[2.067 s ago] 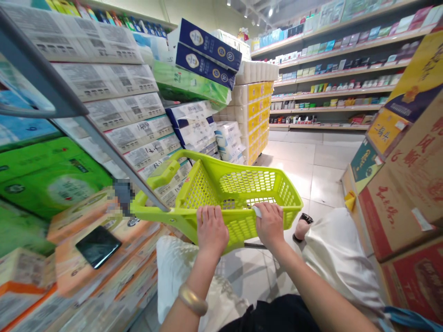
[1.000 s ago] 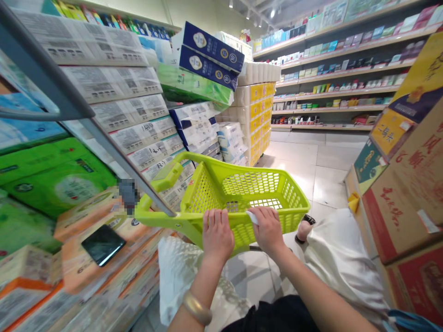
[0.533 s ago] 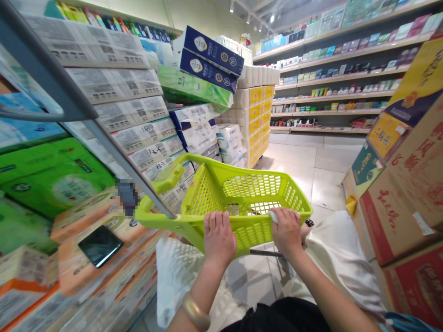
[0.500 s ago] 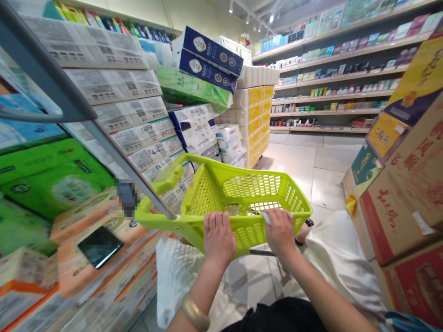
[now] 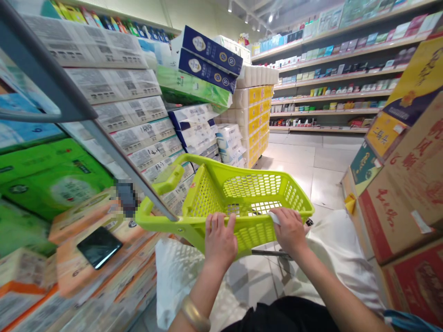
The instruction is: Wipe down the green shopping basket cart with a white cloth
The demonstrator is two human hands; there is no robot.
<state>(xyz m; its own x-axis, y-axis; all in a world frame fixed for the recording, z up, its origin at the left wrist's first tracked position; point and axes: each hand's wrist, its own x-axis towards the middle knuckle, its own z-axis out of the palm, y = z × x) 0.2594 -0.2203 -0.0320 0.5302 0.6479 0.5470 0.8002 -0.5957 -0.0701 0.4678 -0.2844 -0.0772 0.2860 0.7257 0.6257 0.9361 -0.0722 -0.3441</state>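
A lime-green plastic shopping basket (image 5: 207, 193) with a long handle hangs tilted in front of me in a shop aisle. My left hand (image 5: 220, 242) grips its near rim, fingers curled over the edge; a gold bangle sits on that wrist. My right hand (image 5: 290, 231) rests on the same rim further right and presses a small white cloth or tissue (image 5: 273, 216) against it. The basket holds nothing that I can see.
Stacked tissue and paper packs (image 5: 114, 115) fill the left side, with a black phone (image 5: 98, 246) lying on an orange pack. Cardboard cartons (image 5: 404, 184) stand at the right. Tiled floor (image 5: 321, 161) runs ahead to stocked shelves (image 5: 332, 78). A grey metal bar (image 5: 86, 129) crosses the left foreground.
My right hand has slid back and forth along the basket's near rim with the white cloth, ending further right. The left hand has kept its grip; the basket has shifted slightly.
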